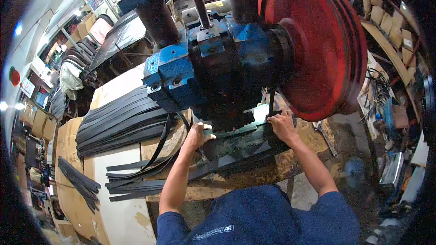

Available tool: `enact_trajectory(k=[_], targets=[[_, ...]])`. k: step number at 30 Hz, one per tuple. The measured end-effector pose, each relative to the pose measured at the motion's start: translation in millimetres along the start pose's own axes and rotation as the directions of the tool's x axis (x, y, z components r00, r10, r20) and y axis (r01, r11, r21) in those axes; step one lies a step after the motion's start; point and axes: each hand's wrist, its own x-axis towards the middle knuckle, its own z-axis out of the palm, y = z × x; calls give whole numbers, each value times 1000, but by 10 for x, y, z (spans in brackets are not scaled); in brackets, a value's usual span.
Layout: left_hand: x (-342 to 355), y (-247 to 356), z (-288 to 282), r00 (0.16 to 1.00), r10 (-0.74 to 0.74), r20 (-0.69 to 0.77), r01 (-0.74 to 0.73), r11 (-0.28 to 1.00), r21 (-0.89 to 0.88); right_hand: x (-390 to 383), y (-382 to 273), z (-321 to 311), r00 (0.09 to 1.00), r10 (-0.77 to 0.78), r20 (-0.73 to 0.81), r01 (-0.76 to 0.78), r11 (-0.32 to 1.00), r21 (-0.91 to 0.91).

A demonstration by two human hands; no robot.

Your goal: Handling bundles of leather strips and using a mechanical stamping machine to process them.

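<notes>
A blue and black press machine (213, 63) with a big red flywheel (318, 41) stands over a dark steel bed (245, 143). My left hand (199, 135) grips a black strap (163, 152) at the bed's left edge, under the press head. My right hand (282, 124) rests on the bed's right side, fingers pinching a thin black strip (271, 104) that stands upright beside the flywheel. The strap loops away to the left over the worn wooden bench (295, 161).
A thick stack of long black straps (120, 124) lies on a cardboard-covered table to the left, with more loose strips (136, 183) below it and a bundle (79, 183) further left. Shelves with boxes (390, 22) run along the right. Tools and clutter lie on the floor at right.
</notes>
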Motion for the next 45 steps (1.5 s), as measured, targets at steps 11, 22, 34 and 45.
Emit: enact_trajectory(k=[11, 22, 34, 45], targets=[[55, -12, -36, 994, 69, 88, -72, 997, 28, 27, -54, -74, 990, 87, 111, -65, 979, -192], [68, -32, -29, 992, 94, 81, -100, 992, 70, 145, -297, -430, 981, 111, -158, -51, 939, 339], [74, -329, 129, 955, -195, 223, 288, 788, -544, 134, -116, -210, 944, 310, 110, -281, 588, 758], [5, -92, -85, 983, -152, 105, 182, 891, -416, -230, -372, -235, 906, 303, 295, -400, 842, 363]])
